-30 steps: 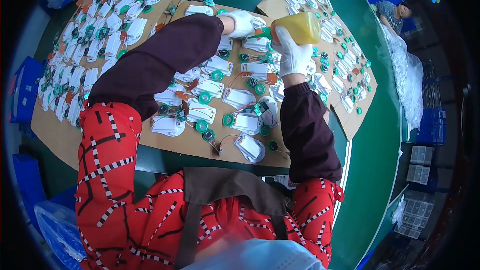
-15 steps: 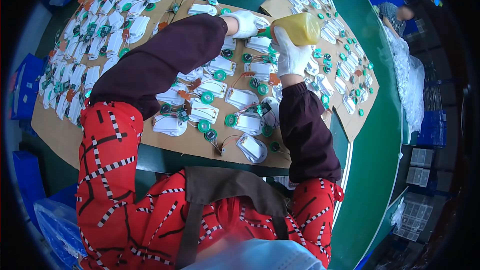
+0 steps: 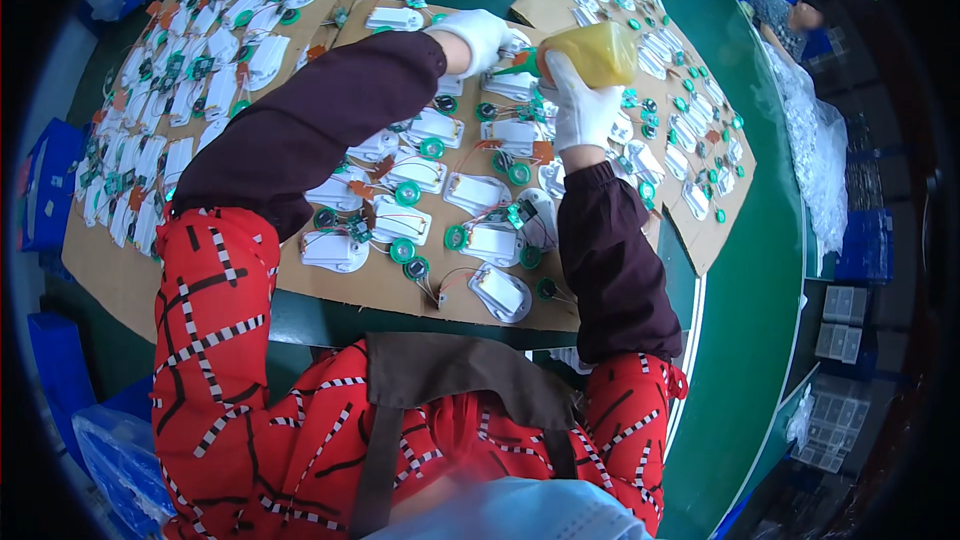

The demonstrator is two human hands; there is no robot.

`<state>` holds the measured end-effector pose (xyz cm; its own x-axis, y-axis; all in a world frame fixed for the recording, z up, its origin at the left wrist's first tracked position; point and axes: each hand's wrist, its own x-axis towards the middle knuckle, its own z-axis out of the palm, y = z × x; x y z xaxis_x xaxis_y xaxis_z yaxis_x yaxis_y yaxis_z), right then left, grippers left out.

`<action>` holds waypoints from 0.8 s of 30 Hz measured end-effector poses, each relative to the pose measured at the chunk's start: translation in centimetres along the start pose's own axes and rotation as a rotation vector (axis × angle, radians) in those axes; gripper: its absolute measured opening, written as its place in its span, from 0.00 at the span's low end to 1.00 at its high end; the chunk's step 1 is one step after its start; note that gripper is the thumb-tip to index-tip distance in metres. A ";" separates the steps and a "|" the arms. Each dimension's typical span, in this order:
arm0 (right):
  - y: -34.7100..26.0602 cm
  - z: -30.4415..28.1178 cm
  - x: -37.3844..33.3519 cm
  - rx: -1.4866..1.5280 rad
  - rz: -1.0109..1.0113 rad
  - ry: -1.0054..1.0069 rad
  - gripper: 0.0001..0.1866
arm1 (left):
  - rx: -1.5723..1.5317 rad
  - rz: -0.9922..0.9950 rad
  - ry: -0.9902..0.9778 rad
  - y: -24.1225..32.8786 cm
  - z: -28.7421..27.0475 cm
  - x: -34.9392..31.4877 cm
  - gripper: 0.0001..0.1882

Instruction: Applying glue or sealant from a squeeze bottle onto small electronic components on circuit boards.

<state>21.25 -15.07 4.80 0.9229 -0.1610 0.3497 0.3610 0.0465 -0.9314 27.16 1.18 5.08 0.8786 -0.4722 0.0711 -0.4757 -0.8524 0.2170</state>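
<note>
My gloved right hand (image 3: 583, 105) is closed around a yellow translucent squeeze bottle (image 3: 597, 52). The bottle lies tilted on its side, and its green nozzle (image 3: 518, 64) points left over the white plastic housings. Just left of that tip is my gloved left hand (image 3: 476, 40), its fingers curled beside a white housing (image 3: 517, 41); whatever they grip is hidden by the glove. Below both hands, white housings (image 3: 478, 192) with wired green-rimmed round speakers (image 3: 407, 193) and small green circuit boards (image 3: 521, 215) lie on a cardboard sheet (image 3: 460, 290).
Another cardboard sheet (image 3: 120, 285) crowded with similar housings lies at left, and a third (image 3: 707, 250) at right. Beneath them is a green table (image 3: 745, 340). Blue bins (image 3: 55, 185) stand at the left edge. A person (image 3: 785, 20) is at the far right by clear plastic bags (image 3: 822, 170).
My left hand has shifted slightly left and up, away from the nozzle. The right hand and bottle have moved a little left, and the green nozzle now shows more clearly.
</note>
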 end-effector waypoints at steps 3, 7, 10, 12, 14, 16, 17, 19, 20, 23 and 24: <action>0.1 0.7 0.0 -0.015 0.026 0.013 0.21 | 0.078 -0.010 0.071 -0.3 0.0 -0.6 0.08; 0.2 0.5 0.4 0.090 0.097 0.015 0.21 | 0.245 -0.067 0.035 0.7 0.1 -0.5 0.09; 0.9 0.3 0.8 0.047 0.120 0.022 0.22 | 0.298 -0.073 0.006 1.3 -0.7 -0.8 0.09; 0.6 0.6 0.6 0.077 0.114 0.010 0.22 | 0.321 -0.078 0.005 1.3 -0.9 -1.2 0.09; 0.5 0.6 0.5 0.102 0.108 0.001 0.23 | 0.343 -0.078 0.005 1.4 -1.2 -1.5 0.09; 0.7 0.4 0.5 0.127 0.120 0.015 0.24 | 0.396 -0.040 -0.008 1.5 -1.4 -1.6 0.10; 0.6 0.5 0.5 0.127 0.120 0.013 0.24 | 0.396 -0.043 -0.007 1.4 -1.2 -1.5 0.10; 0.2 0.6 0.3 0.119 0.132 0.008 0.24 | 0.409 -0.061 -0.034 1.1 -1.0 -1.4 0.10; 0.3 0.5 0.3 0.119 0.131 0.008 0.24 | 0.409 -0.060 -0.034 1.2 -1.0 -1.4 0.10; 0.5 0.3 0.4 0.105 0.128 0.003 0.24 | 0.384 -0.072 -0.030 1.4 -1.1 -1.4 0.10; 0.5 0.2 0.4 0.098 0.116 0.004 0.24 | 0.376 -0.077 -0.043 1.5 -1.2 -1.3 0.10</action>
<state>21.89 -14.90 4.48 0.9588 -0.1525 0.2397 0.2633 0.1608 -0.9512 25.35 0.77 6.50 0.9137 -0.4055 0.0261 -0.3973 -0.9049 -0.1525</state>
